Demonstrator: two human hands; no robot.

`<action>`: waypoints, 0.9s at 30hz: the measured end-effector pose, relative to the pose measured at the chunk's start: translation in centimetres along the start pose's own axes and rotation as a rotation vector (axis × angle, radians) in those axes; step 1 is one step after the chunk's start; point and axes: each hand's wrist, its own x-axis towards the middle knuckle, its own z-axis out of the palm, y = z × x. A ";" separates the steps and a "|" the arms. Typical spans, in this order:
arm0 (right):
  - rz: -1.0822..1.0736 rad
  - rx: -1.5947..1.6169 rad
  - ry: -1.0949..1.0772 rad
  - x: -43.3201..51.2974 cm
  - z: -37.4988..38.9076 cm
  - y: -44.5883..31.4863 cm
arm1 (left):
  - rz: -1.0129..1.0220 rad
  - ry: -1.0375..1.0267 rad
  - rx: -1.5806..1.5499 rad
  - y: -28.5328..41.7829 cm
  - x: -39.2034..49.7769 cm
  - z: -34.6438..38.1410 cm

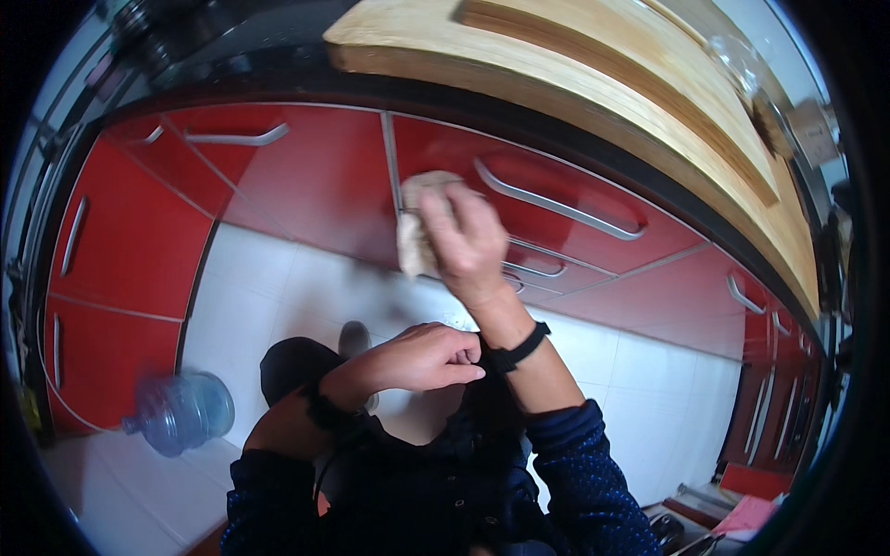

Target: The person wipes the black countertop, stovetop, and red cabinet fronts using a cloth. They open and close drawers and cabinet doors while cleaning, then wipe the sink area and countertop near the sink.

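My right hand [467, 240] is pressing a beige cloth [416, 247] to the red drawer front [445, 149] under the worktop. The cloth is bunched beneath the fingers and overlaps the metal seam beside the drawer; the hand is slightly blurred. A curved silver drawer handle [556, 206] runs just to the right of that hand. My left hand [431, 358] hangs in front of my body near the right forearm, its fingers loosely curled with nothing seen in them. Black bands circle both wrists.
Thick wooden boards [542, 76] lie on the dark countertop [271, 73] above the drawers. A bluish plastic water jug [184, 413] lies on its side on the white tiled floor [243, 267] at left. More red cabinets [132, 208] with projecting handles stand on the left.
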 end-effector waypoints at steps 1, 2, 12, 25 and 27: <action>-0.021 0.001 -0.121 -0.1 0.4 -0.1 | -0.011 -0.010 0.009 0.0 0.1 0.0; -0.039 0.006 -0.085 -0.7 -0.2 0.3 | -0.031 -0.024 0.021 0.1 0.2 -0.1; 0.439 -0.276 0.130 -11.2 -14.1 7.8 | 0.040 -0.018 0.066 0.6 -2.8 -1.7; 0.084 -0.074 -0.133 -5.3 -4.6 3.2 | 0.037 -0.064 0.014 1.4 -1.0 -2.1; 0.059 -0.270 0.006 -6.7 -10.4 6.0 | 0.032 -0.057 0.018 1.5 -1.6 -2.4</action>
